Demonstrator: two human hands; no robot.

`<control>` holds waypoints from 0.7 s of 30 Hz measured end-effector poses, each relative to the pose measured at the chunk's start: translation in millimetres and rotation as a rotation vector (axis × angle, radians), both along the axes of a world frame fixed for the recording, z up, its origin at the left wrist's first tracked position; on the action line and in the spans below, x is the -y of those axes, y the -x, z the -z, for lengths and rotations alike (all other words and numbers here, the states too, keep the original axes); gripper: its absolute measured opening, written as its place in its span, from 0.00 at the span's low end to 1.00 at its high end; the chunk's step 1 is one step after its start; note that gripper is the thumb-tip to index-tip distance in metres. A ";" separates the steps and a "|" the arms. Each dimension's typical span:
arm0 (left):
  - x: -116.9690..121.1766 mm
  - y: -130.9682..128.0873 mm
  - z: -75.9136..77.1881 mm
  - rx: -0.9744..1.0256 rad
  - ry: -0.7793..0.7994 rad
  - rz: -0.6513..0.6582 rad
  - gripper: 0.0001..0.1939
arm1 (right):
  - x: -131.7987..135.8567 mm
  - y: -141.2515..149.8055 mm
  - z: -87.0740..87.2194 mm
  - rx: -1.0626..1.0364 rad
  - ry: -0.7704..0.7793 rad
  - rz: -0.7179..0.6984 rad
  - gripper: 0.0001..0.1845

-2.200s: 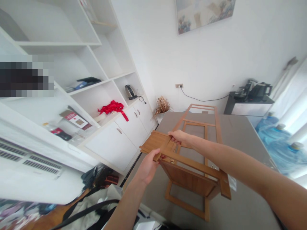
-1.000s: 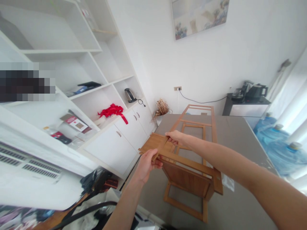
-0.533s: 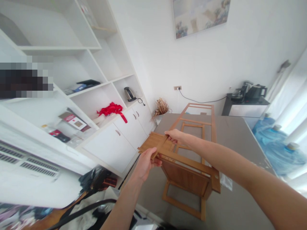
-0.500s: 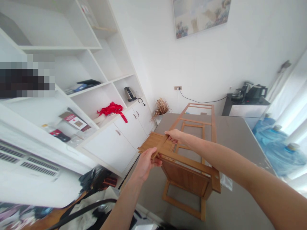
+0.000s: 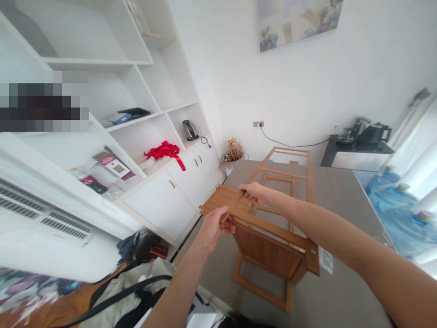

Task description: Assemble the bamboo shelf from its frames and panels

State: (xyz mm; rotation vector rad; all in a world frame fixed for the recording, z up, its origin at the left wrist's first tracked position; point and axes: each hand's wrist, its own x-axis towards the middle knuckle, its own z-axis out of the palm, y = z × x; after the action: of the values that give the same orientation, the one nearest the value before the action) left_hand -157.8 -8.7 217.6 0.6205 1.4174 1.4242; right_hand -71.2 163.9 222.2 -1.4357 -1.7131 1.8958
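A wooden frame (image 5: 273, 230) with slatted panels lies on its side on the grey table (image 5: 336, 205), its long open rails reaching toward the wall. My left hand (image 5: 213, 226) is closed around the near corner of the frame, thumb on top and fingers beneath. Just beyond it, my right hand (image 5: 252, 192) pinches the same long rail. A slatted wooden panel (image 5: 218, 199) projects left past both hands. Under the near rail another wooden panel (image 5: 268, 250) stands upright. What joins the parts beneath my fingers is hidden.
White shelves (image 5: 164, 182) with a kettle (image 5: 190, 130) and red ribbon (image 5: 165, 150) stand left. Blue water bottles (image 5: 403, 214) are at the right, near a coffee machine (image 5: 358, 132). A clear plastic bag (image 5: 327, 262) lies on the table. A blurred person is at far left.
The whole view has shifted slightly, so the scene sits a little further right. Both hands keep their hold on the wooden frame, with hardly any movement against it.
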 end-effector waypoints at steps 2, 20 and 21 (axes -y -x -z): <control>0.1 0.1 0.6 -0.003 -0.001 -0.002 0.14 | -0.1 -0.4 0.2 0.007 0.015 -0.027 0.18; 4.3 0.3 -2.6 0.007 -0.042 0.009 0.13 | -0.6 -1.0 5.5 0.019 0.004 -0.051 0.14; 4.9 0.5 -2.3 0.002 -0.042 0.004 0.13 | -0.4 -1.0 4.7 0.011 -0.003 -0.048 0.13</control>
State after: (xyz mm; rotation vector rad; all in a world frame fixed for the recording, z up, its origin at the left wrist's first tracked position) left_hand -158.3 -13.6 219.9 0.6481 1.3869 1.4549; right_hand -70.2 164.2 217.5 -1.4197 -1.7696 1.9123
